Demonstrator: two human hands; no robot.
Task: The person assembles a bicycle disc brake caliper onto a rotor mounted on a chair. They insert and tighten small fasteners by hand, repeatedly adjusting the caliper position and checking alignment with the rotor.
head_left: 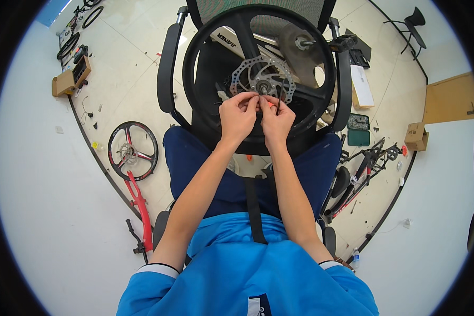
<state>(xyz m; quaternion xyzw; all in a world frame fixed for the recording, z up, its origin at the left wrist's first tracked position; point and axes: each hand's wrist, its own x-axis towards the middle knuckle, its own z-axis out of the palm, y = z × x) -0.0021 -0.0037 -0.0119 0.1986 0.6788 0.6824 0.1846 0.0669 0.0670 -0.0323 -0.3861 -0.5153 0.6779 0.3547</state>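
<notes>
A black spoked bicycle wheel (194, 79) lies flat across the seat of a black office chair in front of me. At its hub is a silver brake disc (243, 71) with a perforated rim. My left hand (238, 118) is closed just below the hub, its fingertips pinching something too small to make out. Right beside it, fingertips meeting, my right hand (277, 122) is closed with a thin dark rod-like tool (281, 96) between its fingers. A bit of orange-red shows at that hand; what it belongs to is hidden.
Chair armrests (168, 68) flank the wheel. A white frame part (227, 41) lies beneath its spokes. On the floor are a red-and-black wheel (154, 150) and red fork (140, 203) at left, a dark bicycle frame (361, 181), green case (358, 138) and cardboard box (416, 137) at right.
</notes>
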